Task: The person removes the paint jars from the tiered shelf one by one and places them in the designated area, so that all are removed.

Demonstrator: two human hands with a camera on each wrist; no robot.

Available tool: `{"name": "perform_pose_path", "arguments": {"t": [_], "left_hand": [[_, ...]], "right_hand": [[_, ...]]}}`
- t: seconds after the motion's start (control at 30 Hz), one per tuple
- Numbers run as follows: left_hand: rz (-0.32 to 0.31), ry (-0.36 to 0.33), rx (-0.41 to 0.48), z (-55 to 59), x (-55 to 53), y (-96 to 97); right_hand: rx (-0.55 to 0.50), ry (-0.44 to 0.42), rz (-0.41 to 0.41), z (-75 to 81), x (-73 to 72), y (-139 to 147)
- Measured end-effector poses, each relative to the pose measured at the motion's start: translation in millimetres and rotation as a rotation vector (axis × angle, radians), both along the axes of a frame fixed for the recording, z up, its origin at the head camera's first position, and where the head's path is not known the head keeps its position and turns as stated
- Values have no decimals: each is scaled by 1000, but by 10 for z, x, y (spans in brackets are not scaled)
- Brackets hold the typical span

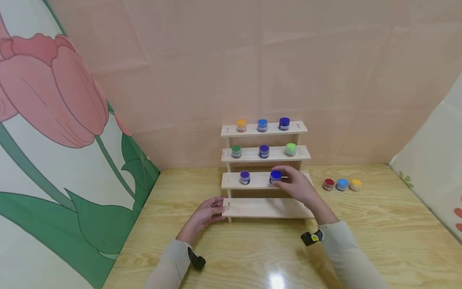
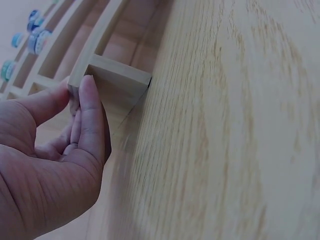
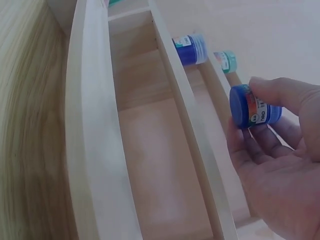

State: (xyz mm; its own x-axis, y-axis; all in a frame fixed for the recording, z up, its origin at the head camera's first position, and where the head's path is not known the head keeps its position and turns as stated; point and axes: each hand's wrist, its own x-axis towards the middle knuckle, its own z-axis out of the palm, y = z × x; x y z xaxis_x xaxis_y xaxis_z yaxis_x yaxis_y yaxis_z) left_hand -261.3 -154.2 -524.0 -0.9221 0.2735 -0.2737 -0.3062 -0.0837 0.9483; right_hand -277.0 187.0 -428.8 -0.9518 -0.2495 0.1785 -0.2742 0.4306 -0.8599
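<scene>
Two hands pinching: left [image 1: 208, 211], edge of bottom shelf [image 1: 267, 208]; right [image 1: 297, 185], blue jar [image 1: 275, 176], room leftward.

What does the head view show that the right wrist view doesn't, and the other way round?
Only the head view: the left hand, three jars on the table, and the tulip print.

Only the right wrist view: the orange label patch on the held jar.

Both: the right hand pinching that jar, and the wooden stand.
</scene>
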Motion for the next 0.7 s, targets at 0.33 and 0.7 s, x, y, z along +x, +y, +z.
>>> {"name": "perform_pose_path", "arguments": {"t": [0.33,0.7], "left_hand": [[0,12,-6,-33,18,7],[-8,24,-6,-27,5,6]], "right_hand": [[22,69,19,-51,152,229],[-8,76,22,-137,300,590]]}}
